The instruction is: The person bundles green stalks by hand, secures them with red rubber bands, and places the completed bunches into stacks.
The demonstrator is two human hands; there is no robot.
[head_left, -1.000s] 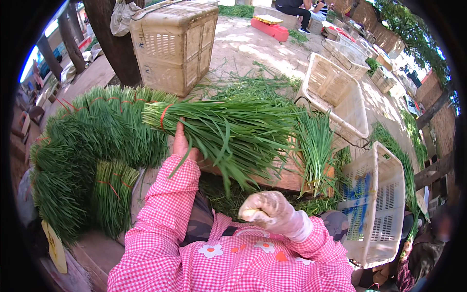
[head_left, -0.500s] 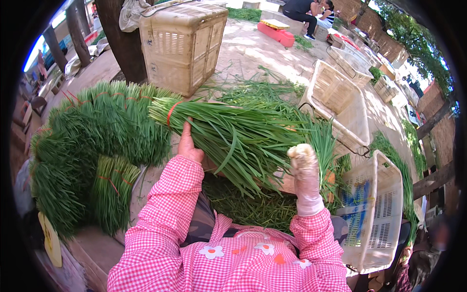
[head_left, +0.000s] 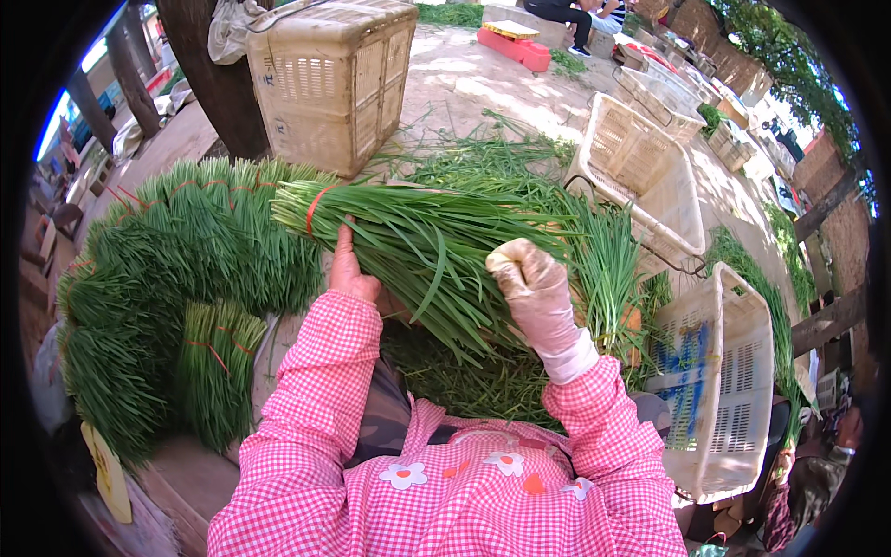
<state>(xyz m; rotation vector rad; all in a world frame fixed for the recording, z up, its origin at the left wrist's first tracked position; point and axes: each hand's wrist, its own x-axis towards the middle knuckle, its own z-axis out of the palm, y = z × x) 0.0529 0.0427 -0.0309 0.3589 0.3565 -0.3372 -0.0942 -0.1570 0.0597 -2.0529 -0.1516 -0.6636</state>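
A thick bunch of garlic chives (head_left: 418,237) lies slantwise before me, pale cut ends to the left, with a red band (head_left: 320,206) round it near those ends. My bare left hand (head_left: 353,274) grips it from below, thumb up along its near side, the other fingers hidden under the leaves. Over the leafy right part is my right hand (head_left: 529,278), in a dirty pale glove and closed like a fist; whatever it may pinch is hidden. To the left stand several banded chive bunches (head_left: 213,223) in a curved row, with smaller bunches (head_left: 218,348) inside the curve.
Loose chives (head_left: 608,269) lie right of the bunch, and trimmings (head_left: 464,381) below it. A large upturned crate (head_left: 329,88) stands behind. Other crates (head_left: 640,172) and a tilted white basket (head_left: 710,390) are on the right. Two people sit far back.
My right hand has moved left and up along the leaves, turning its closed fingers toward the bunch. My left hand keeps its hold, and the whole view has shifted slightly.
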